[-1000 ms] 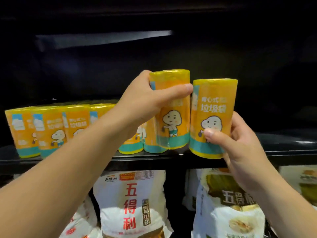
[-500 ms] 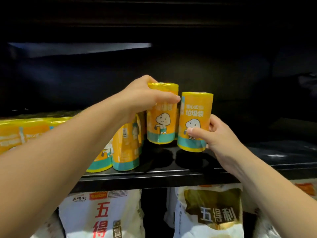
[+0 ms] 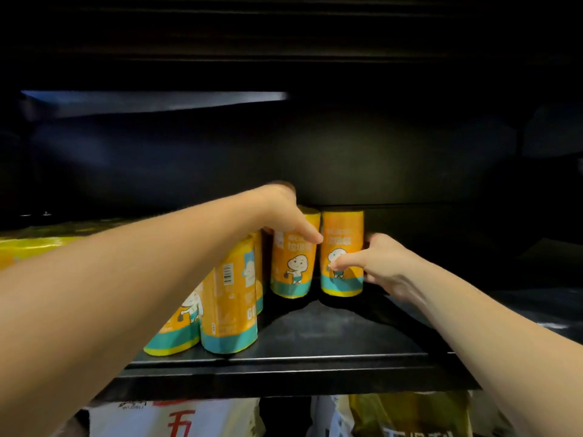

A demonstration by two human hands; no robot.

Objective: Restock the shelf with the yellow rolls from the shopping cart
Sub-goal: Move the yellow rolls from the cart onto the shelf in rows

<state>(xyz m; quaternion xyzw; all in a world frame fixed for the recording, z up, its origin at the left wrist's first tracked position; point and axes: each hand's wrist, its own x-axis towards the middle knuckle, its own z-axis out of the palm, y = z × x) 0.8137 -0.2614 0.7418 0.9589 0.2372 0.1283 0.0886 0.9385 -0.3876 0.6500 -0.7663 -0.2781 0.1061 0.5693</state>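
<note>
At centre frame the left hand (image 3: 284,216) and right hand (image 3: 381,263) are still gripping the left roll (image 3: 293,272) and right roll (image 3: 342,244), now standing deep on the shelf (image 3: 315,335) rather than at its front edge (release looks imminent).

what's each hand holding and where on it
The left hand grips the left roll round its upper part, thumb on the front. The right hand grips the right roll round its middle, thumb on the front.

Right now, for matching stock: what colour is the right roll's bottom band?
Teal, on the roll; head view.
</note>
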